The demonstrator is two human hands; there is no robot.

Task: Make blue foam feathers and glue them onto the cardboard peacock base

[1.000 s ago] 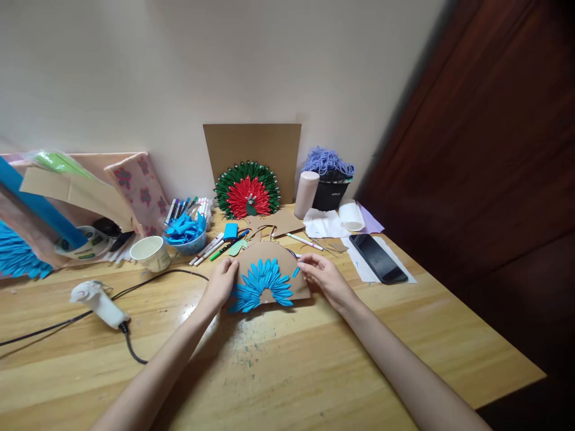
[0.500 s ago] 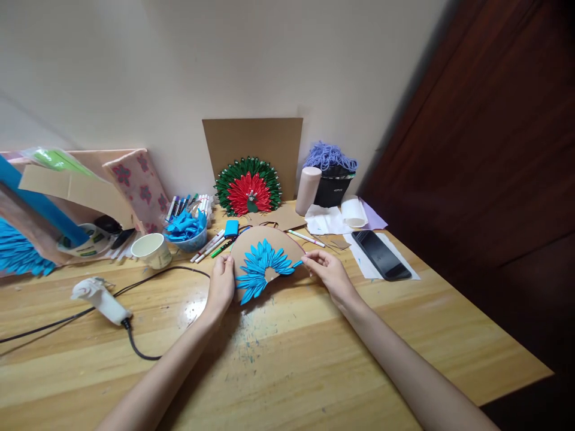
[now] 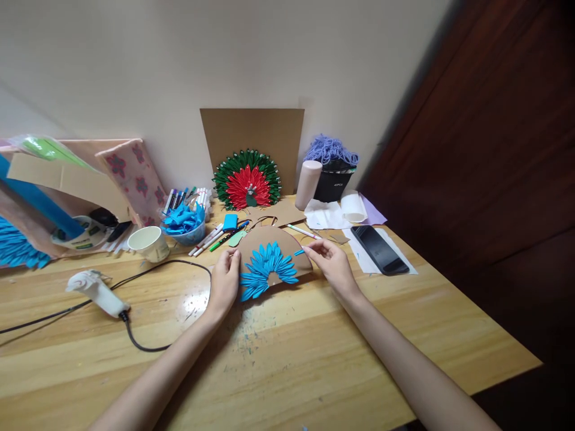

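Left hand (image 3: 226, 282) closed on the left edge of the cardboard half-disc (image 3: 274, 246), thumb on top, fingers curled under; grip firm on the card. Right hand (image 3: 335, 266) at the disc's right edge, thumb and forefinger pinched on a small blue strip (image 3: 299, 252) right at the rim; other fingers loosely curled. Can't tell if the strip is already stuck down.

Half-disc sits mid-table (image 3: 314, 353), flat side toward the person, tilted a little, left side low. Blue petal fan (image 3: 266, 275) covers its lower middle and spills over the bottom-left edge.

Behind it: loose markers (image 3: 211, 238), blue block (image 3: 230, 222), bowl of blue petals (image 3: 184, 222), paper cup (image 3: 149, 243). Glue gun (image 3: 96, 291) lies well left, cable looping toward the left hand. Finished red-green fan (image 3: 247, 187) leans on a cardboard sheet (image 3: 251, 129) at the wall. Phone (image 3: 380, 249) on white paper to the right, near the right hand but apart. Black pot with purple yarn (image 3: 331, 149) behind it.
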